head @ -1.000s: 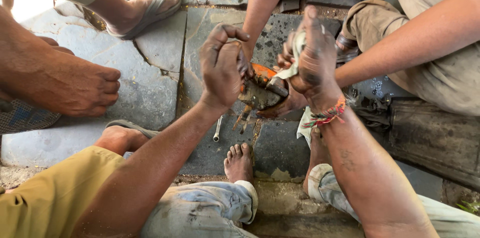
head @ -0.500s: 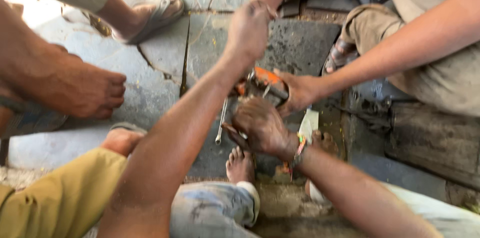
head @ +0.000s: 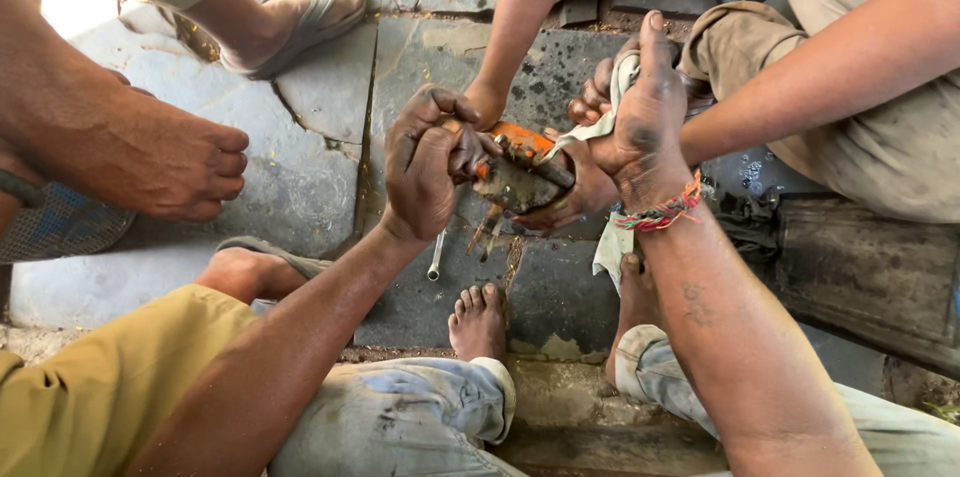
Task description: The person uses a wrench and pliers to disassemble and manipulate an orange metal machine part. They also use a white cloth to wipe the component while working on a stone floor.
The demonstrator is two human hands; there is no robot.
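Here, left hand [head: 425, 167] grip clenches the orange part [head: 520, 177]; right hand [head: 645, 127] apparently clutches a rag [head: 612, 247].

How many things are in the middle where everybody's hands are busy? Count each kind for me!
Greasy orange metal part: 1
Pale cloth rag: 1
Thin silver metal rod on the ground: 1
Red-and-green woven wristband: 1
Total: 4

Bare forearms; woven thread wristband [head: 658, 214]; grimy rolled jeans [head: 420, 407]; barefoot.
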